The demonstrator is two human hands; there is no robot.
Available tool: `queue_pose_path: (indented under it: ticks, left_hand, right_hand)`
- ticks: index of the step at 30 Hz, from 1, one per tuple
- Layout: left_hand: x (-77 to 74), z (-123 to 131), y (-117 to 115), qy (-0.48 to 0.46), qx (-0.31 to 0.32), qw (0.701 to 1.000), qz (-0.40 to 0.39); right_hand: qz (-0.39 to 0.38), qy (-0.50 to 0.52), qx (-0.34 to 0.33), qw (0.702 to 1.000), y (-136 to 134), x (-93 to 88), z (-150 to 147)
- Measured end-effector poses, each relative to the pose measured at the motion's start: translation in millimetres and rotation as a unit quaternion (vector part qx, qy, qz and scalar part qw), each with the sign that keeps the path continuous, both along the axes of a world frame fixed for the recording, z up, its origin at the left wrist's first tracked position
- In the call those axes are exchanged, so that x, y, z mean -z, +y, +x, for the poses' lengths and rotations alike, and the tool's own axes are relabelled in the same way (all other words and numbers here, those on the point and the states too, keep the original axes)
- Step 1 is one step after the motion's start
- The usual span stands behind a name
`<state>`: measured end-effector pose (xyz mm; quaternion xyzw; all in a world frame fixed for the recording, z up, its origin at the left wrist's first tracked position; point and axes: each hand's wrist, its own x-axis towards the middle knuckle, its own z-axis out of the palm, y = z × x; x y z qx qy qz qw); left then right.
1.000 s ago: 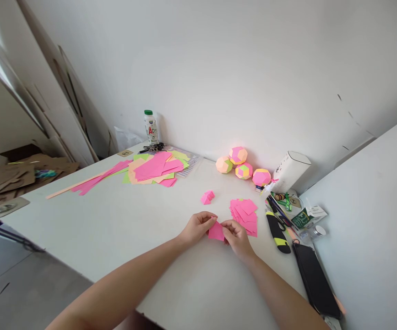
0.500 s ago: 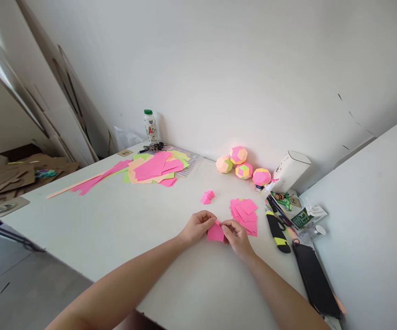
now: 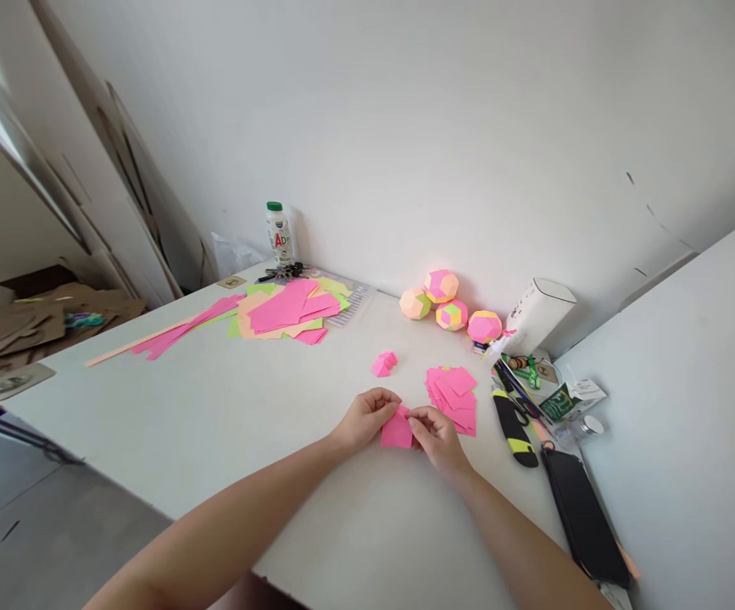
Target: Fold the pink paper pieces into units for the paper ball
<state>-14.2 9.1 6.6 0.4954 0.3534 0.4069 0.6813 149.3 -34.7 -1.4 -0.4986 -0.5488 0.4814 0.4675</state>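
Note:
Between both hands is a small pink sheet of paper (image 3: pixel 396 430), held just above the white table. My left hand (image 3: pixel 370 418) pinches its upper left edge between thumb and fingers. Thumb and forefinger of my right hand (image 3: pixel 436 434) close on the upper right edge. Beyond the hands sits a small folded pink paper piece (image 3: pixel 384 363). A loose pile of pink paper pieces (image 3: pixel 453 398) lies just past my right hand.
Faceted paper balls (image 3: pixel 442 286) rest against the wall. Right of the pink pile are a black-and-yellow cutter (image 3: pixel 515 430), a black case (image 3: pixel 587 512) and a white box (image 3: pixel 538 315). Coloured sheets (image 3: pixel 284 307), paper strips (image 3: pixel 182 329) and a bottle (image 3: pixel 280 235) stand left.
The pink sheet has shifted very slightly left and tilted a little between the fingers. Both hands stay almost where they were, still pinching it.

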Motion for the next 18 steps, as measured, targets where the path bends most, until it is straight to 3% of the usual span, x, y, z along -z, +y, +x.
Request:
queue_pose_path:
  ticks: [18]
  left_hand:
    - [-0.1,-0.4,-0.9,-0.013,0.010,1.000,-0.019]
  right_hand:
    - [0.010,-0.018,0.003,1.000,0.6,0.9,0.2]
